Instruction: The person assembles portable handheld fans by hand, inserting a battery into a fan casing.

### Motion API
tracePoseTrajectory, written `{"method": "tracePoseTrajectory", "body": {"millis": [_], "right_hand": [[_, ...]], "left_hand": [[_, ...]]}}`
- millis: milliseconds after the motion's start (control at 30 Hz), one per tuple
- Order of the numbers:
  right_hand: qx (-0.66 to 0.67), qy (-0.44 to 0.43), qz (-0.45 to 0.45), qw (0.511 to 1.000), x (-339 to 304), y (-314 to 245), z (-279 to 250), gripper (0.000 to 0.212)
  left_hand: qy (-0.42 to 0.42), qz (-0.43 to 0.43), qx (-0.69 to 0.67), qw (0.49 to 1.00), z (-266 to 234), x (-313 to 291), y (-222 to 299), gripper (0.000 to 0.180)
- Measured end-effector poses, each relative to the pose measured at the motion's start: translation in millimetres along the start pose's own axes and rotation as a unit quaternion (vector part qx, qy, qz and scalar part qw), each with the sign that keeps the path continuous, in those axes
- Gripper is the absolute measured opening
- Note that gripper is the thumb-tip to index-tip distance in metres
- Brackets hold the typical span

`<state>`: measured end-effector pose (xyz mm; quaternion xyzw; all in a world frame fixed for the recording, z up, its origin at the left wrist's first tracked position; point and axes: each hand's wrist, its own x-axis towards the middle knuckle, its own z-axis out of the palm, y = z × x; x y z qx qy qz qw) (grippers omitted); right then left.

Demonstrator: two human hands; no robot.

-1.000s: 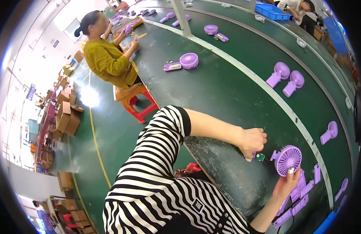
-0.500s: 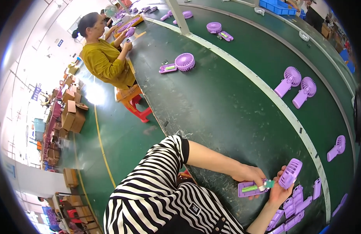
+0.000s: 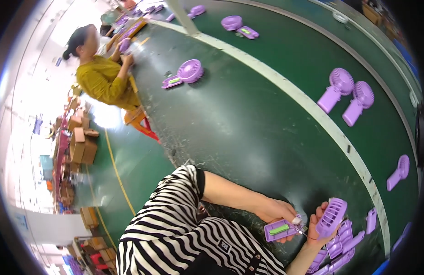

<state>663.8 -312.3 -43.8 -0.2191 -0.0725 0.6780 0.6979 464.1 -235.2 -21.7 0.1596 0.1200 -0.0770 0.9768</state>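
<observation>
My left hand (image 3: 277, 211) is closed on a purple fan handle shell (image 3: 268, 233) just above the table, near its front edge. Inside the open shell lies a green battery (image 3: 279, 229). A small whitish part shows at my left fingertips, too blurred to name. My right hand (image 3: 318, 229) grips a purple slotted fan head (image 3: 332, 219), held upright to the right of the shell. Thin wires (image 3: 302, 233) run between the shell and the fan head.
Several purple fan shells (image 3: 344, 238) are heaped beside my right forearm. Assembled-looking purple fans (image 3: 331, 94) lie on the green belt beyond the pale rail (image 3: 285, 85). Another open fan (image 3: 190, 71) lies farther along the table. A co-worker in a mustard top (image 3: 102, 80) sits at the far left.
The view has shifted. Both hands stay on their parts, the shell and fan head somewhat farther apart. The green board seen at my left fingertips no longer shows clearly, and wires now show between the parts.
</observation>
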Motion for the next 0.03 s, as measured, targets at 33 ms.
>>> {"method": "tracePoseTrajectory", "body": {"millis": [33], "right_hand": [[-0.009,-0.022,0.015,1.000,-0.7,-1.2,-6.5,0.080]], "left_hand": [[0.005,-0.001,0.002,1.000,0.2,-2.7,1.7,0.032]]}}
